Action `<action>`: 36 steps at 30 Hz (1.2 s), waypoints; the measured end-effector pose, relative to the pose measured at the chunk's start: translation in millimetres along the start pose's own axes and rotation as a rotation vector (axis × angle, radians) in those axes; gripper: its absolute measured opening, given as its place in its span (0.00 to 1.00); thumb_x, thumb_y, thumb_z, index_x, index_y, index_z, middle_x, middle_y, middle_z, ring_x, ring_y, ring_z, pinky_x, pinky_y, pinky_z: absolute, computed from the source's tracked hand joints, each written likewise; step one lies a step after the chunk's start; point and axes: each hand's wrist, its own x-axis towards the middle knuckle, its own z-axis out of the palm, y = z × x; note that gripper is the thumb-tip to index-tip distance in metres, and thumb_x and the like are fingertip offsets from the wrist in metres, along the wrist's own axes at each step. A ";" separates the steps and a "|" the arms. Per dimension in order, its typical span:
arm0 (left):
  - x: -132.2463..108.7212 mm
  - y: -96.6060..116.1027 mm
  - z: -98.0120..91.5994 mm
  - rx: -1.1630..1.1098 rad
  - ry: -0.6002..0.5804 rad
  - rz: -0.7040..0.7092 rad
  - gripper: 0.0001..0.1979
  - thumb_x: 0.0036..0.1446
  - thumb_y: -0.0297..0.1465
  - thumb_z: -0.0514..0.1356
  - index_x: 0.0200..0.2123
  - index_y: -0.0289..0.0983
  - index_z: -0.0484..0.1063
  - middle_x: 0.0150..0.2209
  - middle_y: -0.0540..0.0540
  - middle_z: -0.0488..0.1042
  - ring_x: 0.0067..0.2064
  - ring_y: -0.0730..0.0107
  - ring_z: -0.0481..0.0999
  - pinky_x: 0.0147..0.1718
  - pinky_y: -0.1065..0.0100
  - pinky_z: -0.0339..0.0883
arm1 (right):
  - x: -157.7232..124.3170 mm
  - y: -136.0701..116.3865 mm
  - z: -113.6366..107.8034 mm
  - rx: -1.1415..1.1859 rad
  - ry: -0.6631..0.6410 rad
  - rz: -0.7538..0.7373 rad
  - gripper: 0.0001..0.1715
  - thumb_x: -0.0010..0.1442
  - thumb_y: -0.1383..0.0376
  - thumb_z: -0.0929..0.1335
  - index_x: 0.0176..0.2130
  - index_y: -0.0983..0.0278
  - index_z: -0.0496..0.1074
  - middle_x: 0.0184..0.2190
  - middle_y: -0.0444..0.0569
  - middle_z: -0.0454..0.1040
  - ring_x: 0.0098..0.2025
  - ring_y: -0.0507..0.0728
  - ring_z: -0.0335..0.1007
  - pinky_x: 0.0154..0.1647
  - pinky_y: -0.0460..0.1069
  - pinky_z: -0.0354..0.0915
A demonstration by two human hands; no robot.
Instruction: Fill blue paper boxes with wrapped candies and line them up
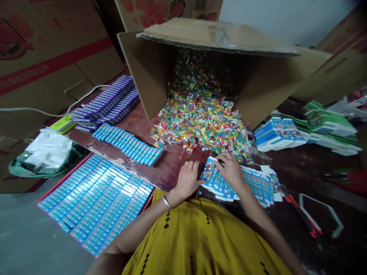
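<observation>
My right hand is over the near end of a row of flat, overlapping blue cartons. Its thumb and fingers pinch the top edge of the endmost carton. Beside it, my left hand lies on the dark red table, fingers stretched forward and thumb reaching towards the cartons, with nothing held. Just beyond both hands spreads a heap of small clear packets of colourful candies, spilling from a cardboard box lying on its side.
Filled blue boxes stand in a row and pack a red-edged tray at left. Purple boxes and a green bag of white pieces lie beyond. Stacked blue cartons, green cartons and red-handled pliers are at right.
</observation>
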 end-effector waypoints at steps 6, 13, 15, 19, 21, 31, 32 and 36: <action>-5.2 8.7 -13.8 -0.258 -0.006 0.030 0.39 0.51 0.47 0.65 0.60 0.35 0.58 0.53 0.37 0.69 0.55 0.51 0.68 0.55 0.53 0.63 | 3.1 -18.9 0.2 0.563 -0.047 0.303 0.14 0.55 0.54 0.70 0.29 0.60 0.67 0.22 0.41 0.69 0.22 0.54 0.66 0.25 0.49 0.64; 5.9 6.7 -33.3 -0.961 -0.088 -0.127 0.32 0.51 0.41 0.67 0.58 0.38 0.65 0.55 0.38 0.71 0.56 0.53 0.71 0.57 0.54 0.62 | -1.3 -42.2 -0.9 0.884 -0.084 0.310 0.15 0.61 0.52 0.66 0.42 0.59 0.73 0.25 0.43 0.70 0.21 0.52 0.64 0.21 0.48 0.64; 9.3 -1.9 -38.2 -1.292 -0.194 -0.170 0.30 0.50 0.38 0.69 0.55 0.37 0.68 0.53 0.39 0.74 0.55 0.56 0.72 0.56 0.57 0.63 | -6.9 -47.1 -6.2 0.870 -0.207 0.191 0.20 0.63 0.54 0.65 0.52 0.58 0.71 0.27 0.43 0.71 0.24 0.53 0.66 0.24 0.48 0.65; 9.0 -15.4 -47.6 -1.639 -0.374 -0.228 0.27 0.48 0.37 0.70 0.51 0.35 0.73 0.49 0.39 0.76 0.49 0.58 0.75 0.51 0.59 0.67 | -10.4 -54.3 -19.8 0.855 -0.394 0.105 0.22 0.61 0.57 0.67 0.54 0.58 0.67 0.27 0.42 0.73 0.24 0.52 0.69 0.26 0.47 0.67; 6.0 -17.4 -50.5 -1.631 -0.489 -0.202 0.26 0.47 0.38 0.70 0.50 0.35 0.75 0.45 0.40 0.77 0.45 0.60 0.77 0.48 0.61 0.68 | -5.9 -54.7 -27.6 0.832 -0.507 0.137 0.16 0.60 0.56 0.68 0.46 0.59 0.69 0.25 0.41 0.73 0.22 0.52 0.70 0.23 0.46 0.66; -5.4 -6.1 -30.5 -1.600 -0.104 -0.428 0.19 0.49 0.40 0.69 0.39 0.32 0.79 0.32 0.45 0.78 0.31 0.71 0.74 0.35 0.69 0.66 | 2.4 -52.7 -17.6 0.819 -0.242 0.199 0.22 0.53 0.55 0.74 0.46 0.60 0.71 0.32 0.44 0.76 0.30 0.54 0.72 0.29 0.47 0.67; -5.5 -4.0 -27.8 -1.594 -0.036 -0.444 0.17 0.49 0.39 0.69 0.38 0.32 0.79 0.32 0.46 0.78 0.31 0.71 0.74 0.35 0.69 0.66 | -1.4 -55.1 -10.6 0.796 -0.208 0.189 0.20 0.52 0.56 0.74 0.43 0.60 0.72 0.32 0.44 0.76 0.32 0.54 0.72 0.31 0.47 0.66; -4.9 4.7 -21.0 -1.573 0.123 -0.489 0.15 0.50 0.39 0.68 0.36 0.33 0.77 0.31 0.48 0.77 0.31 0.72 0.73 0.35 0.69 0.67 | -15.7 -64.9 12.5 0.679 -0.092 0.196 0.17 0.58 0.54 0.69 0.25 0.62 0.68 0.20 0.39 0.64 0.24 0.51 0.60 0.25 0.46 0.57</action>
